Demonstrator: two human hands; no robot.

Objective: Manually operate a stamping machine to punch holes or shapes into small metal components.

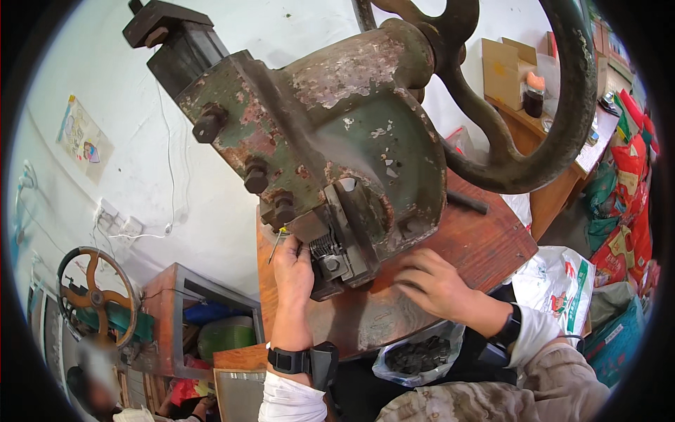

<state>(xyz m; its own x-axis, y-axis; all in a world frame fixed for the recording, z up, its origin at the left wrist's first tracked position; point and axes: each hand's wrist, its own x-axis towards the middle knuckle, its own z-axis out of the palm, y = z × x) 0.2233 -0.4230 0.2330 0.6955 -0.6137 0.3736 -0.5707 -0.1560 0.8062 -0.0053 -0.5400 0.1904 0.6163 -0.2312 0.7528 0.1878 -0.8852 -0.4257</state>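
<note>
- Left hand (292,269) is pinching a thin yellow-tipped rod (276,244) beside the rusty green press (337,141).
- Right hand (436,281) is resting loosely curled, empty, on the wooden worktop (485,243).

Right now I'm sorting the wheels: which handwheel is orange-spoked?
The small handwheel at lower left, beside the wooden cabinet; the big handwheel on the green press is all dark iron.

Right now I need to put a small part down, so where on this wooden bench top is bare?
Bare wood on the bench top lies right of the right hand, below the handwheel. It is crowded around the left hand at the press head.
</note>
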